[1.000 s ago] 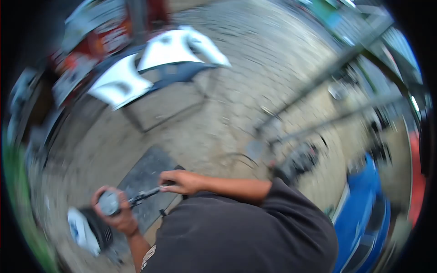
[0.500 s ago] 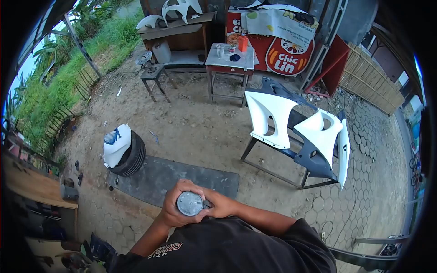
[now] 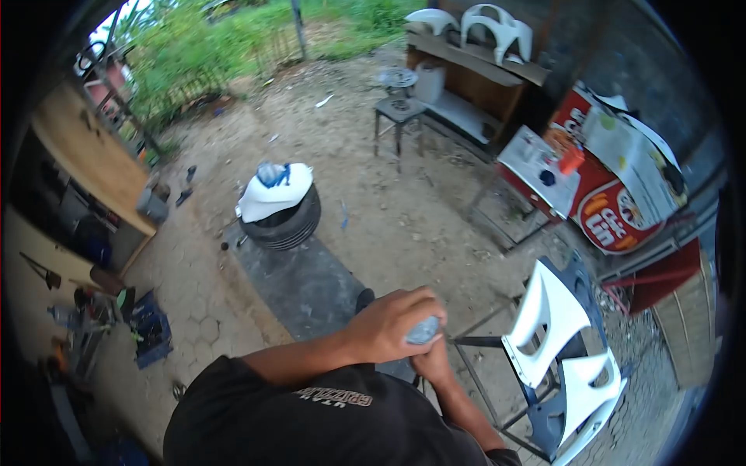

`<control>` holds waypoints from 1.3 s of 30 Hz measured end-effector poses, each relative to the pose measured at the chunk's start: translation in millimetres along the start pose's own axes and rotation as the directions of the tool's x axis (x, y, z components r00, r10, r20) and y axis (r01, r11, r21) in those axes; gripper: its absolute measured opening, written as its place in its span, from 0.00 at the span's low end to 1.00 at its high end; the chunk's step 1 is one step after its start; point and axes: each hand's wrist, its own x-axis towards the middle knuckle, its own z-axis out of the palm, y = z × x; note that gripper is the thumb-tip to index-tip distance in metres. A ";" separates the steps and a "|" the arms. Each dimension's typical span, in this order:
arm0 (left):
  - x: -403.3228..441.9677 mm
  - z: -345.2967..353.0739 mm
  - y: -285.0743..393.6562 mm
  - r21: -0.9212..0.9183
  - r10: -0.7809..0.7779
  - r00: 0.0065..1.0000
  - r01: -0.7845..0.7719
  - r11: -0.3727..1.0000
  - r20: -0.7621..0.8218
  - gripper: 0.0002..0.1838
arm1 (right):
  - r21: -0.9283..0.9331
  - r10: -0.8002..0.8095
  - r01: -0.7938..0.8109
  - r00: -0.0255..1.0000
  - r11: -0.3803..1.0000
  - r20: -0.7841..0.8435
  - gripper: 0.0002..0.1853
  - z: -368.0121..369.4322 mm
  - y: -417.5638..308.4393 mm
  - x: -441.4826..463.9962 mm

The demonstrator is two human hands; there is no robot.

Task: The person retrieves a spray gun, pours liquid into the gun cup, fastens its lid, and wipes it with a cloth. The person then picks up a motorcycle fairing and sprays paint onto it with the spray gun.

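Note:
A round container with a grey, speckled lid [image 3: 422,331] is held close in front of my chest, and its lower part is hidden. My left hand [image 3: 395,320] is closed over its near left side, with the fingers curled around its far edge. Just below and to the right, my right hand [image 3: 432,359] is closed against the container, its fingers partly hidden. A white curved panel [image 3: 273,196] with crumpled blue-and-clear material on it rests on a black tire [image 3: 287,225], ahead and to the left.
Beneath the tire is a dark mat [image 3: 299,291]. White fairing panels [image 3: 544,322] lie on a metal stand at right. A small table [image 3: 536,167] holds an orange container [image 3: 571,161]. Beyond are a stool [image 3: 400,110] and a wooden cabinet [image 3: 458,58]. A blue crate [image 3: 151,330] sits at left.
The view has swung left, shifting the surroundings rightward. My hands still hold the container; the left hand now covers more of it, and the lid appears tilted and partly hidden.

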 end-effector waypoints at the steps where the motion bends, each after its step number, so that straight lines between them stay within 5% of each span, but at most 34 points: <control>1: 16.2 -7.0 -23.2 0.007 0.069 0.998 -0.069 0.998 -0.009 0.23 | -0.004 -0.037 0.037 0.999 0.999 -0.029 0.33 -3.6 -0.9 27.3; 6: 109.1 -77.8 -104.6 0.056 0.463 0.886 -0.462 0.885 -0.006 0.27 | -0.247 -0.378 0.358 0.925 0.901 -0.040 0.40 -21.3 -30.3 173.4; 9: 161.3 -122.1 -140.7 0.141 0.558 0.828 -0.548 0.825 -0.051 0.26 | -0.200 -0.296 0.294 0.955 0.934 0.020 0.43 -35.3 -45.1 253.4; 15: 236.4 -179.2 -217.9 -0.032 0.404 0.914 -0.403 0.915 0.032 0.26 | -0.246 -0.156 0.169 0.985 0.955 0.071 0.50 -79.6 -29.0 342.2; 22: 319.0 -163.0 -286.0 -0.116 0.520 0.854 -0.518 0.847 -0.017 0.26 | -0.250 -0.439 0.420 0.898 0.872 -0.025 0.41 -121.9 -41.4 433.4; 25: 361.9 -157.8 -319.6 -0.276 0.492 0.853 -0.436 0.856 0.176 0.25 | -0.078 -0.417 0.418 0.909 0.905 0.032 0.41 -159.9 -6.8 477.6; 28: 412.3 -150.9 -347.0 -0.231 0.491 0.843 -0.444 0.866 0.220 0.24 | 0.101 -0.335 0.326 0.937 0.940 0.094 0.41 -189.3 0.9 530.0; 33: 507.2 -127.0 -374.0 -0.193 0.283 0.942 -0.248 0.949 0.182 0.16 | -0.017 -0.248 0.247 0.967 0.969 -0.051 0.35 -225.3 70.6 601.1; 39: 596.7 -68.1 -408.7 -0.219 0.045 0.998 -0.052 0.974 -0.037 0.13 | 0.119 -0.145 0.200 0.921 0.973 -0.362 0.27 -278.6 46.8 664.7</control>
